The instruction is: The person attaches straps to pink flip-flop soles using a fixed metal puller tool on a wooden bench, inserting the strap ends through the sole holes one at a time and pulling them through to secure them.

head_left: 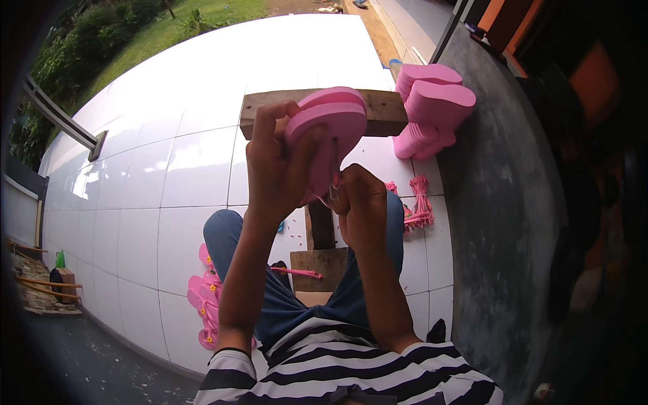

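My left hand (270,158) grips two pink flip-flop soles (347,121), one against the other, held up over the near side of a wooden beam (260,108). Its thumb presses on the nearer sole's face. A thin metal tool (335,165), looped like a bent wire, lies against that sole and runs down to my right hand (364,202). The fingers of that hand are curled closed around its lower end. A bit of pink shows by these fingertips, too small to make out.
Stacked pink soles (442,98) stand at the beam's right end. Bundles of pink straps (420,206) lie on the tiles to the right. Pink flip-flops with straps (202,293) sit by my left leg. A pink strap (297,272) lies between my legs, near a wooden post (319,226).
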The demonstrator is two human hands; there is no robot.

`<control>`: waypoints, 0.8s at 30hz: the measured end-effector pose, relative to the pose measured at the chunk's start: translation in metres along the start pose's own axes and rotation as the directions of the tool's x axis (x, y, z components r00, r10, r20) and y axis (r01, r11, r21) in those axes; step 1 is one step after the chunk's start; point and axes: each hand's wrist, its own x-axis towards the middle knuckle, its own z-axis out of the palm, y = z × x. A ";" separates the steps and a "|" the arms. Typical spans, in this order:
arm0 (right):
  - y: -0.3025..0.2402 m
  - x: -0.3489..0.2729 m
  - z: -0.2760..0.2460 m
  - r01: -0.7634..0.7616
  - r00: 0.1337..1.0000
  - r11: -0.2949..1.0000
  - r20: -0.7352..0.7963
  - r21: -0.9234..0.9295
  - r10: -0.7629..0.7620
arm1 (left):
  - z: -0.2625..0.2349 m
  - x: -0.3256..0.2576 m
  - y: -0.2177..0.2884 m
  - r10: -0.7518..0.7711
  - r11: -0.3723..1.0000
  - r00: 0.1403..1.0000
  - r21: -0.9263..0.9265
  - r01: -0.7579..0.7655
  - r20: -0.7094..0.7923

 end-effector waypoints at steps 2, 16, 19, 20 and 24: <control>-0.007 0.002 0.003 -0.017 1.000 0.994 -0.006 -0.105 0.016 | 0.000 0.001 0.002 0.012 1.000 1.000 0.021 -0.011 -0.007; -0.003 -0.016 0.000 0.009 1.000 1.000 -0.009 -0.017 -0.009 | 0.005 -0.025 0.022 -0.182 0.914 0.982 -0.378 0.150 -0.053; 0.015 -0.019 0.010 0.046 0.995 0.980 -0.095 0.195 -0.028 | 0.011 -0.029 0.015 -0.282 0.849 0.954 -0.490 0.198 -0.104; 0.015 -0.018 0.014 0.050 0.991 0.967 -0.133 0.248 -0.017 | 0.011 -0.030 0.015 -0.242 0.857 0.965 -0.489 0.162 -0.105; 0.014 -0.015 0.002 0.209 0.975 0.969 -0.051 -0.129 -0.217 | 0.003 -0.025 0.012 -0.115 0.945 0.992 -0.313 0.093 -0.053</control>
